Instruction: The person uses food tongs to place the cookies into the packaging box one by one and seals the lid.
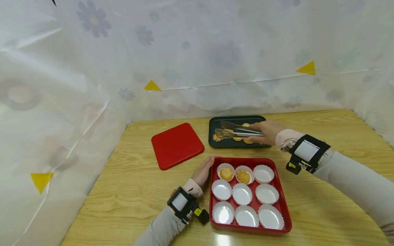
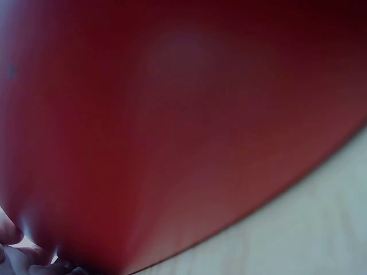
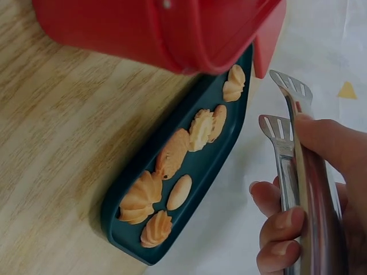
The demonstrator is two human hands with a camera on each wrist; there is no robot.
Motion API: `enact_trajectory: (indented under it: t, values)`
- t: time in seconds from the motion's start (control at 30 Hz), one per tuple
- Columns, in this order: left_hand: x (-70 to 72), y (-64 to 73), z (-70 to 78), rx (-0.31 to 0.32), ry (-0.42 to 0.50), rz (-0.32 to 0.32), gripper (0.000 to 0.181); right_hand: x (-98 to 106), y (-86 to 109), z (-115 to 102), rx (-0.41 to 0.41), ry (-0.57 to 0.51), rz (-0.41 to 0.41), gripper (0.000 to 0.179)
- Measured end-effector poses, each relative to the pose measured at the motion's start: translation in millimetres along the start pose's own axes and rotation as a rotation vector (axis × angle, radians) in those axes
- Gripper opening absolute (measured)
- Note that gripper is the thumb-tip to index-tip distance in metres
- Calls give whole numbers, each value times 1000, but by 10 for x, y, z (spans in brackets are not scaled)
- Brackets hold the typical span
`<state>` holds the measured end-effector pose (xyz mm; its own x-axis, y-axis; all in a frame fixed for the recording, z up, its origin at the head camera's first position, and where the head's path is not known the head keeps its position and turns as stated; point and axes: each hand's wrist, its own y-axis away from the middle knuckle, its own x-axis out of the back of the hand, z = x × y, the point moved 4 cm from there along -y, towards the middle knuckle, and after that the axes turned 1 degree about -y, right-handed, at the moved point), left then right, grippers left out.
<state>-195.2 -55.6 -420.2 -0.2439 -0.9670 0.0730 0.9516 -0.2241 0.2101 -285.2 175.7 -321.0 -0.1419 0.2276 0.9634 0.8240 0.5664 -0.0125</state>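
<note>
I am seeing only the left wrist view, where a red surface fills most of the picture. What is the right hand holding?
Observer: The right hand holds metal tongs.
Operator: Thank you. Do the tongs grip any food?
Observer: No, the right wrist view shows their slotted ends apart, with nothing between them.
Operator: And this red surface beside my camera, it belongs to which thing?
Observer: By the head view, to an open red box, where two of nine paper cups have a cookie each.
</note>
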Motion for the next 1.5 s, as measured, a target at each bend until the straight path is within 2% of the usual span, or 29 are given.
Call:
enact_trajectory:
  t: [0.27, 0.47, 0.6, 0.83, 1.07, 1.5]
  values:
    - [2, 21, 16, 11, 14, -3, 43, -130, -158, 84, -72, 36, -69, 54]
    - [-7, 5, 2, 3, 20, 0, 42, -192, -204, 94, -123, 43, -98, 57]
    - [-6, -13, -10, -4, 14, 6, 42, -211, -221, 77, -103, 50, -91, 57]
    - [2, -24, -16, 20, -14, 11, 41, -238, -245, 55, -76, 46, -117, 57]
    - [-2, -19, -6, 2, -33, -1, 43, -273, -268, 45, -75, 57, -122, 56]
    - [6, -42, -22, 22, -1, 3, 41, -290, -247, -2, -14, 76, -117, 54]
